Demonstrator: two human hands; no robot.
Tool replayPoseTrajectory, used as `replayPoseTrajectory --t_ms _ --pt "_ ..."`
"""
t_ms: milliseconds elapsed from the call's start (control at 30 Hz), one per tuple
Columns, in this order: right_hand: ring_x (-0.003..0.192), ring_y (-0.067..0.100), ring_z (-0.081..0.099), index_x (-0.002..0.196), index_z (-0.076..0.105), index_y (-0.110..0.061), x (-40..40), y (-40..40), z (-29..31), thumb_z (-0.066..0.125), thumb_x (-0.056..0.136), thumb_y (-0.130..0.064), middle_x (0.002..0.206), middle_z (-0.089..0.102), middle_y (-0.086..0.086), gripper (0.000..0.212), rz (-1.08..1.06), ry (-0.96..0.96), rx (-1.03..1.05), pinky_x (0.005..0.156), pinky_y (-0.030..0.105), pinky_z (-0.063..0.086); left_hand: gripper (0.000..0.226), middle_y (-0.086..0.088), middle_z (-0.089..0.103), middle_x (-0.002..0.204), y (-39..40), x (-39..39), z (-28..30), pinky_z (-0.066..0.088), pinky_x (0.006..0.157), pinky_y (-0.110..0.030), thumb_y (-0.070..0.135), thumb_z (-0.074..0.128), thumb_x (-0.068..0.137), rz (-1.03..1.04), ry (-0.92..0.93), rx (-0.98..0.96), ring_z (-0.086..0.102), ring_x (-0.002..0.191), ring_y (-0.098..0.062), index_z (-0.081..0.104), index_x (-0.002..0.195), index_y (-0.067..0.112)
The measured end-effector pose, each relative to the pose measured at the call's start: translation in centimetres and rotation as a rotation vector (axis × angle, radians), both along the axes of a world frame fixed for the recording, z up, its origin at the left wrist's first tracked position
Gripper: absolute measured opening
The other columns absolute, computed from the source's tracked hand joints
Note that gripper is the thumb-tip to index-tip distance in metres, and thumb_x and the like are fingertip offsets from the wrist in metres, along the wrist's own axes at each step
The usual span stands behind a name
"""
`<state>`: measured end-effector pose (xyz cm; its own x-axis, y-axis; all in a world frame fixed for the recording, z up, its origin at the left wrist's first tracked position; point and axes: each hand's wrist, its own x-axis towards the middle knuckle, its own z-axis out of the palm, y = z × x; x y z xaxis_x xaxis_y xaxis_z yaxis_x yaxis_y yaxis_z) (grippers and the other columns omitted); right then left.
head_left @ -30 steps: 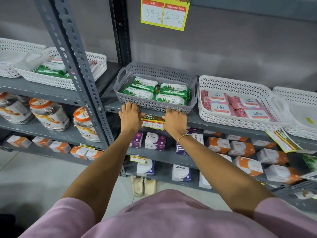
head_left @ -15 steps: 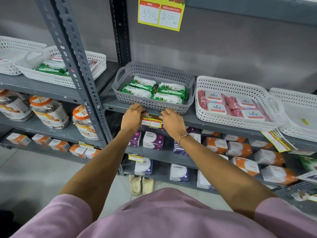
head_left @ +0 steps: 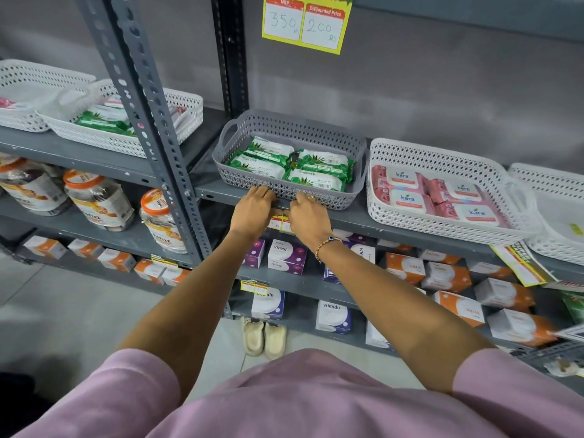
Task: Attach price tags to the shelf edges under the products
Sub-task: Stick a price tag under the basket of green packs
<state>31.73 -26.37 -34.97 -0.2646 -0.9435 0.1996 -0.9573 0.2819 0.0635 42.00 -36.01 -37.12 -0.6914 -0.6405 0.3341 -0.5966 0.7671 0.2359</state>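
A yellow and red price tag (head_left: 280,221) hangs on the front edge of the grey shelf (head_left: 395,230), right below a grey basket (head_left: 316,134) of green wipe packs (head_left: 290,164). My left hand (head_left: 254,210) and my right hand (head_left: 311,218) press on the tag's two ends, fingers curled over the shelf lip against the basket's front. Most of the tag is hidden by my hands; only a strip between them shows.
A white basket (head_left: 442,153) of pink Kara packs sits to the right, with loose tags (head_left: 521,263) beyond it. Another tag (head_left: 252,285) hangs on the lower shelf. Boxes fill the shelves below, jars (head_left: 98,200) stand at left, and a big price sign (head_left: 306,22) hangs above.
My hands have slid closer together along the shelf edge, covering more of the tag. The view has shifted slightly.
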Motion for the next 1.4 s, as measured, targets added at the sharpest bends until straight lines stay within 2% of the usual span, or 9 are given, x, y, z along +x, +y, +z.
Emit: replayPoseTrajectory --t_ms 367,633,700,833,933,1067,1133,1300,1400 --pt "0.102 0.030 0.058 0.104 0.063 0.001 0.1 -0.3 -0.5 0.052 0.092 -0.019 0.111 0.058 0.014 0.027 -0.011 -0.023 -0.096 0.078 0.039 0.051 0.023 -0.008 0.063 0.100 -0.6 0.4 0.4 0.053 0.073 -0.042 0.015 0.069 0.077 -0.065 0.026 0.008 0.054 0.100 -0.029 0.062 0.098 0.009" --pt "0.058 0.019 0.063 0.061 0.066 -0.004 -2.6 1.1 -1.0 0.086 0.063 -0.025 0.068 0.061 0.006 0.029 0.116 0.042 -0.143 0.038 0.025 0.049 0.019 -0.009 0.066 0.098 -2.4 1.9 0.2 0.055 0.074 -0.044 0.008 0.065 0.084 -0.164 0.097 0.077 0.059 0.098 -0.028 0.069 0.103 0.009" --pt "0.068 0.022 0.065 0.066 0.067 -0.003 -3.0 1.5 -0.9 0.085 0.065 -0.018 0.074 0.061 0.008 0.024 0.156 0.020 -0.130 0.043 0.028 0.054 0.026 -0.009 0.067 0.097 -2.9 2.2 0.0 0.055 0.075 -0.043 -0.001 0.065 0.082 -0.178 0.096 0.082 0.061 0.095 -0.027 0.069 0.104 0.010" --pt "0.105 0.026 0.053 0.099 0.062 -0.001 -3.2 1.5 -0.7 0.061 0.087 -0.004 0.107 0.055 0.011 0.013 0.128 -0.037 0.015 0.076 0.041 0.055 0.041 -0.010 0.066 0.095 -2.7 2.2 -0.1 0.052 0.080 -0.030 -0.016 0.065 0.073 -0.196 0.079 0.090 0.059 0.093 -0.026 0.068 0.106 0.007" --pt "0.098 0.029 0.056 0.094 0.064 0.002 -3.2 1.5 -0.8 0.058 0.084 0.005 0.101 0.055 0.014 0.012 0.079 -0.123 -0.013 0.073 0.045 0.055 0.039 -0.009 0.063 0.097 -2.6 2.4 0.0 0.052 0.079 -0.031 -0.013 0.065 0.075 -0.201 0.062 0.089 0.057 0.096 -0.025 0.067 0.108 0.007" --pt "0.091 0.029 0.061 0.091 0.067 0.002 -2.5 1.3 -0.8 0.057 0.091 -0.032 0.097 0.061 0.013 0.035 0.007 -0.172 -0.105 0.070 0.039 0.054 0.029 -0.008 0.064 0.094 -1.9 1.9 0.6 0.055 0.072 -0.043 0.028 0.072 0.079 -0.164 0.065 0.084 0.057 0.097 -0.026 0.068 0.101 0.010" --pt "0.092 0.032 0.061 0.095 0.065 0.003 -2.0 1.1 -0.7 0.056 0.092 -0.032 0.101 0.061 0.015 0.037 -0.014 -0.178 -0.125 0.070 0.040 0.053 0.031 -0.007 0.066 0.091 -1.5 1.4 0.8 0.055 0.068 -0.042 0.035 0.071 0.078 -0.132 0.079 0.059 0.060 0.095 -0.026 0.068 0.095 0.009" --pt "0.097 0.030 0.059 0.097 0.062 0.003 -2.5 1.3 -0.9 0.052 0.094 -0.009 0.102 0.058 0.013 0.015 0.018 -0.193 -0.114 0.071 0.042 0.055 0.015 -0.009 0.068 0.091 -1.8 1.4 0.8 0.055 0.068 -0.043 0.015 0.069 0.081 -0.149 0.072 0.060 0.062 0.091 -0.029 0.069 0.094 0.007" --pt "0.099 0.028 0.058 0.107 0.064 -0.001 -3.3 1.6 -1.3 0.054 0.084 0.007 0.104 0.057 0.011 0.026 0.023 -0.220 -0.092 0.075 0.044 0.055 0.028 -0.009 0.068 0.099 -2.3 1.8 0.5 0.055 0.078 -0.040 -0.007 0.064 0.079 -0.132 0.046 0.096 0.064 0.092 -0.027 0.069 0.103 0.008"
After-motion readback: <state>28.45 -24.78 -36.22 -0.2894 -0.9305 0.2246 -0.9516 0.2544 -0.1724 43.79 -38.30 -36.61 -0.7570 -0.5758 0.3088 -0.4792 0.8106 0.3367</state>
